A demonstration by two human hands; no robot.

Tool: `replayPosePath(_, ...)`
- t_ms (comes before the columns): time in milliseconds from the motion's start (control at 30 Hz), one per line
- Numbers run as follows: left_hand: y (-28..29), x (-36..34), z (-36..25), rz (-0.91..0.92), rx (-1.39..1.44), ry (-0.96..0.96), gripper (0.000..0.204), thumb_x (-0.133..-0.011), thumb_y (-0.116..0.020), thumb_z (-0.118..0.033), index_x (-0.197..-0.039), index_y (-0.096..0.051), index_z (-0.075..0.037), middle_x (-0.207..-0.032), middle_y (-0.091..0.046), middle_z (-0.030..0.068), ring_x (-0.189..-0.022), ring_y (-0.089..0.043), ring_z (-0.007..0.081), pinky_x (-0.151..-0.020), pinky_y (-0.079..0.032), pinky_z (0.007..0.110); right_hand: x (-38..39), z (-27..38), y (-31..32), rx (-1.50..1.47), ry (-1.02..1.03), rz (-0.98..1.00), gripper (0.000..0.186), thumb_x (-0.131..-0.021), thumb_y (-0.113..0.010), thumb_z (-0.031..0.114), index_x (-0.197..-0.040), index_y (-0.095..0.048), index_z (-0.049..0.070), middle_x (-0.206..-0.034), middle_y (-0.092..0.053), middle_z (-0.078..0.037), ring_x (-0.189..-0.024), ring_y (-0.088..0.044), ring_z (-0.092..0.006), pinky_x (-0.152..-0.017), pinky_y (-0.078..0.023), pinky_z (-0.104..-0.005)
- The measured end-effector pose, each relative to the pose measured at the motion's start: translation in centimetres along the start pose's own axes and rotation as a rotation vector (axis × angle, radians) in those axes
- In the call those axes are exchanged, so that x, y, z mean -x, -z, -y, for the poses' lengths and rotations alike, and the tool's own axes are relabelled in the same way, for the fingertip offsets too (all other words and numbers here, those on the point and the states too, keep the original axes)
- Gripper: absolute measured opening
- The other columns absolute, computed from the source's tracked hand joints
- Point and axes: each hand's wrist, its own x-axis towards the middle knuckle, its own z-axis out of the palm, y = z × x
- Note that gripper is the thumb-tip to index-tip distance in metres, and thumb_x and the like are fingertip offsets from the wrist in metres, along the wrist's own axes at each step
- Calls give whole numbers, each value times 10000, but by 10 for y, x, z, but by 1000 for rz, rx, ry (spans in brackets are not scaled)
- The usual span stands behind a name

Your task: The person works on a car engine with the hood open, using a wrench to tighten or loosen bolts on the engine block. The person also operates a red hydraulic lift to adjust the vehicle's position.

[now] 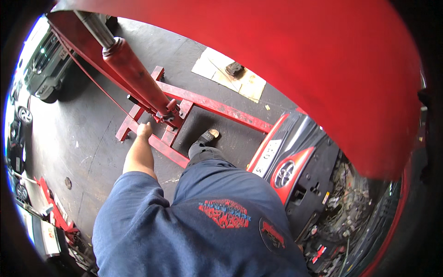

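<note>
My left hand [144, 130] reaches down beside the base of a red wheeled hydraulic crane [134, 77], near its pump and a thin red rod. Its fingers are curled, but what they grip is too small to make out. The crane's steel ram [95, 28] rises from the red cylinder toward the upper left. My right hand is out of view, hidden beyond my torso. My shoe [207, 137] stands between the crane's legs [221, 108].
A raised red bonnet [323, 64] arches over the top right, above a car's open engine bay [341, 212] and front grille. A pale sheet [207, 64] with a dark grimy part [234, 69] lies on the floor. Parked cars [46, 69] and red equipment [53, 203] line the left.
</note>
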Motion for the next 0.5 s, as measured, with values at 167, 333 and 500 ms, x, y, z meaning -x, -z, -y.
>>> replayPosePath(167, 2, -82, 17, -46, 226, -1, 369, -951, -385, -257, -1039, -658, -24, -1051, -656, 202, -1025, -627, 302, -892, -490, 391, 29, 125, 56, -174, 26, 155, 374, -907, -596, 329, -774, -640, -18, -630, -608, -108, -488, -582, -223, -447, -440, -349)
replayPosePath(333, -19, -94, 21, -89, 508, 199, 356, -936, -441, -270, -1075, -627, -1, -1103, -640, 206, -1058, -607, 321, -900, -482, 395, 53, 231, 98, -396, 370, 97, 395, -916, -573, 359, -808, -618, -17, -609, -578, -79, -451, -546, -160, -433, -428, -290)
replayPosePath(500, -30, -80, 12, -319, 1091, 636, 356, -903, -523, -310, -1051, -611, 1, -1022, -655, 221, -984, -627, 345, -863, -484, 403, 70, 262, 104, -212, 475, 24, 407, -910, -580, 376, -904, -636, -27, -641, -593, -75, -474, -572, -152, -455, -444, -275)
